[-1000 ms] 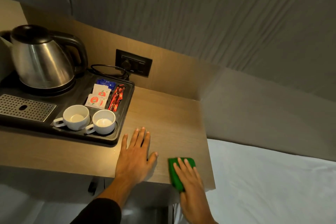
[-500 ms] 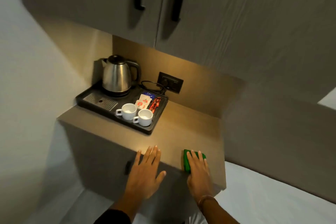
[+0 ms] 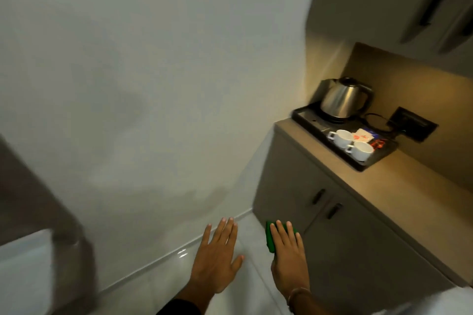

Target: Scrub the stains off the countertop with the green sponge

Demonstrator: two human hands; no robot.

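The wooden countertop (image 3: 399, 186) lies to the right, above grey cabinet doors. Both my hands are off it, held out in front of me over the floor. My right hand (image 3: 288, 256) holds the green sponge (image 3: 270, 236) flat under its fingers, in front of the cabinet front. My left hand (image 3: 217, 261) is spread open, palm down, holding nothing. No stains can be made out on the countertop from here.
A black tray (image 3: 363, 165) on the countertop carries a steel kettle (image 3: 343, 97), two white cups (image 3: 350, 143) and sachets. A wall socket (image 3: 412, 126) sits behind it. White wall to the left, glossy floor (image 3: 230, 296) below, cabinet handles (image 3: 326, 203), dark furniture at far left.
The view has pulled back and swung left, so the countertop is now far right. Both hands have come off the countertop edge; the right hand still holds the sponge.
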